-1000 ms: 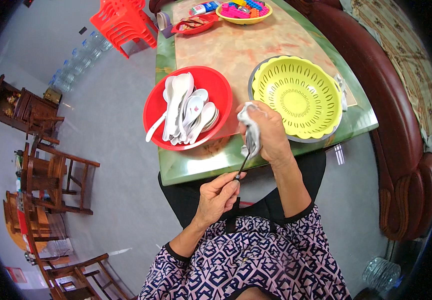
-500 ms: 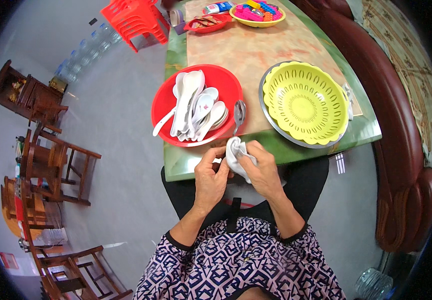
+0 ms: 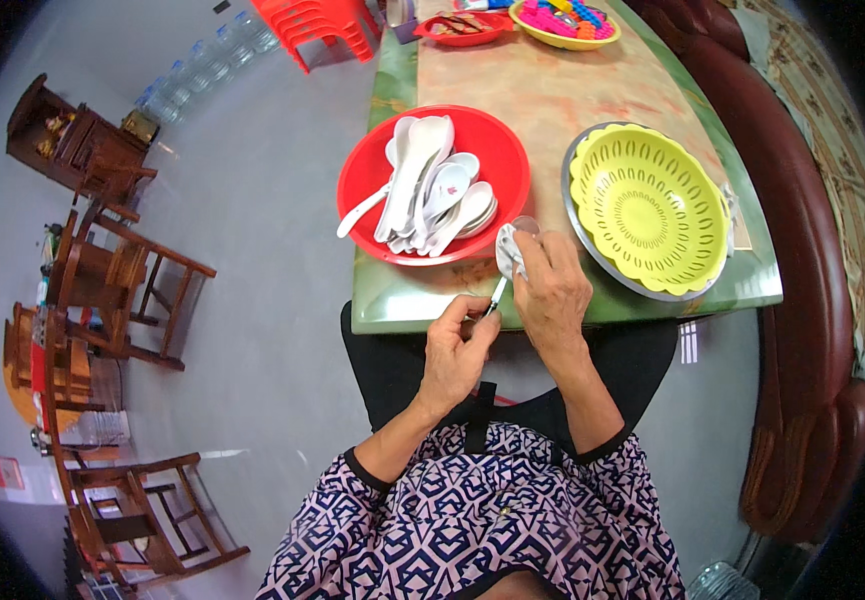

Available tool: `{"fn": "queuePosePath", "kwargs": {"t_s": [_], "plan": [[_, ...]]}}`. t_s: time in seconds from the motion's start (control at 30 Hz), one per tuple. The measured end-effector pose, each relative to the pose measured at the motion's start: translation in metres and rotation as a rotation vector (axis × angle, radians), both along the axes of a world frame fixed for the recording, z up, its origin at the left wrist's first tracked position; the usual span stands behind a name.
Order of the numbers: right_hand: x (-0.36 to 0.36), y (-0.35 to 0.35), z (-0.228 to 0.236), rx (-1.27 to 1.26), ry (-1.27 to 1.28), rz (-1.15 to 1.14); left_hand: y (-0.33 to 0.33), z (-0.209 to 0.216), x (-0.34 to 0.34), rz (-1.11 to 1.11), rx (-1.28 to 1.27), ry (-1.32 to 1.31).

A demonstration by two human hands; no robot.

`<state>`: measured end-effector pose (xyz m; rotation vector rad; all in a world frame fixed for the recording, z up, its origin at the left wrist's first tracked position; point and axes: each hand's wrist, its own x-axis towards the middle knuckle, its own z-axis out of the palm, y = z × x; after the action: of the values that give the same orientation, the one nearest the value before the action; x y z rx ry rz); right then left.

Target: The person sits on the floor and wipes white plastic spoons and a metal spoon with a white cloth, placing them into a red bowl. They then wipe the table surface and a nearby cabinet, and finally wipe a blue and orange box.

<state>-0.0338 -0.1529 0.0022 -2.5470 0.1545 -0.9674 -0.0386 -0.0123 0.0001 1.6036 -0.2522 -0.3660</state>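
My left hand (image 3: 460, 345) is closed round the handle end of a metal spoon (image 3: 497, 296) at the table's near edge. A white cloth (image 3: 508, 254) is pinched in my right hand (image 3: 554, 290), wrapped round the spoon near its bowl, which is mostly hidden. Just left of the cloth stands a red basin (image 3: 360, 178) with several white spoons (image 3: 422, 165) heaped in it. To the right, a yellow slotted colander (image 3: 645, 215) sits in a grey basin (image 3: 574, 200).
The table (image 3: 402, 310) has a green marbled border. At its far end are a red dish (image 3: 464, 40) and a yellow bowl (image 3: 582, 44) of colourful toy blocks. A brown leather sofa (image 3: 802, 300) runs along the right. Wooden chairs (image 3: 137, 300) stand on the left.
My right hand has slid the cloth up and away along the spoon, from the handle to the bowl. My left hand still grips the handle end. The whole view has shifted slightly.
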Motion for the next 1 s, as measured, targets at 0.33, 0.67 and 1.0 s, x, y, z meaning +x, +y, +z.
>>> {"fn": "queuePosePath", "kwargs": {"t_s": [0.33,0.67,1.0], "plan": [[-0.021,0.037,-0.005,0.356,-0.063,0.188,0.006,-0.006,0.012,0.053,-0.296,0.286],[-0.056,0.020,0.008,0.555,0.172,0.593,-0.009,-0.003,0.026,0.070,-0.479,0.322],[-0.043,0.043,0.003,0.542,-0.090,0.284,-0.025,0.011,0.033,0.147,-0.869,0.411]]}}
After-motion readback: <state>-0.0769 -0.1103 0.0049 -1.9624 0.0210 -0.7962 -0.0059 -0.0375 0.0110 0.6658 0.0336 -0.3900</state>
